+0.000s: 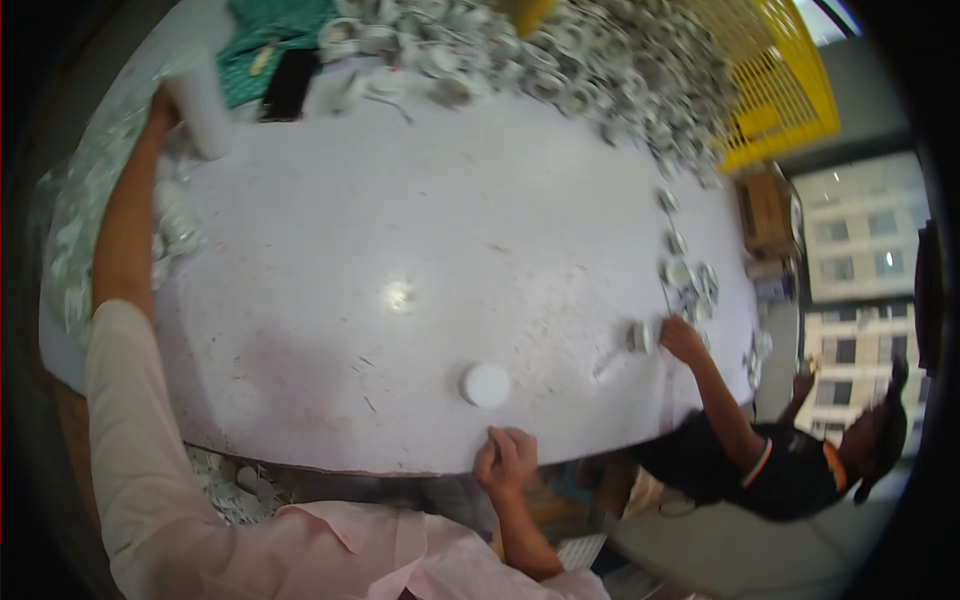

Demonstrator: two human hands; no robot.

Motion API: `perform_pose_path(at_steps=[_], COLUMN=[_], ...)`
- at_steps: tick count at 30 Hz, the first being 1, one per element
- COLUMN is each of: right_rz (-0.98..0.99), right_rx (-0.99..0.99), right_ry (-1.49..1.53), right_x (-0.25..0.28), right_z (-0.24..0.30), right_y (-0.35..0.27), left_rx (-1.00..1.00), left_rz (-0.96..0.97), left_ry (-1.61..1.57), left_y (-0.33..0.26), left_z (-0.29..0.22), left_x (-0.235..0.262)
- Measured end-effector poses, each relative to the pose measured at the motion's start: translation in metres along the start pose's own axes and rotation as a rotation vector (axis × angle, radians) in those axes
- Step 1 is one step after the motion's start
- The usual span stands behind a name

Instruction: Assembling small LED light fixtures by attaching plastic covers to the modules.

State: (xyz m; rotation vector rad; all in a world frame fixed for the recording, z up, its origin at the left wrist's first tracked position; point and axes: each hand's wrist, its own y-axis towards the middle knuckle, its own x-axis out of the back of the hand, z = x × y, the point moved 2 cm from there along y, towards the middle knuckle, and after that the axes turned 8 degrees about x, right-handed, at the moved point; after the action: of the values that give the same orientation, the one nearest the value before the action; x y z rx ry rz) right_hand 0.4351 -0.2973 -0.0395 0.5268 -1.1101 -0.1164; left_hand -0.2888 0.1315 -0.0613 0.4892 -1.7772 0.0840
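Note:
At the far left of the table, my left hand (165, 105) is closed on a white cylinder (203, 108), a roll or stack whose exact kind is blurred. The cylinder hides part of the fingers. My right hand (507, 458) rests at the near table edge with its fingers curled; whether anything is inside them is hidden. Just beyond its knuckles, not touching, a round white cap-like disc (485, 385) lies on the white table (330, 260). Clear plastic bags (95, 230) with white pieces lie beside my left forearm.
A heap of round white fittings with short wires (610, 65) covers the far side, near a yellow crate (780, 95). A dark phone (289, 85) lies by green cloth (265, 45). At right, a co-worker's hand (682, 340) is by several more fittings (690, 285).

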Motion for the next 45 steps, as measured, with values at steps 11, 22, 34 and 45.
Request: perform_pose_path(at_steps=[11,22,34,45], right_rz=[-0.455,-0.328,-0.119,0.011], right_rx=[-0.649,-0.768,-0.317,-0.461], right_ry=[0.118,0.115,0.889,0.709], right_x=[0.061,0.067,0.061,0.030], right_z=[-0.157,-0.276,0.000,-0.012], right_y=[0.027,0.089,0.006,0.021], left_rx=[0.006,0.009,-0.041,0.161], left_rz=[-0.265,0.233,0.802,0.609], left_ry=[-0.611,-0.894,-1.172,-1.253], left_y=[-0.228,-0.613,-0.618,-0.632], left_z=[-0.093,-0.224,-0.417,-0.362], left_x=[0.102,0.082,0.093,0.093])
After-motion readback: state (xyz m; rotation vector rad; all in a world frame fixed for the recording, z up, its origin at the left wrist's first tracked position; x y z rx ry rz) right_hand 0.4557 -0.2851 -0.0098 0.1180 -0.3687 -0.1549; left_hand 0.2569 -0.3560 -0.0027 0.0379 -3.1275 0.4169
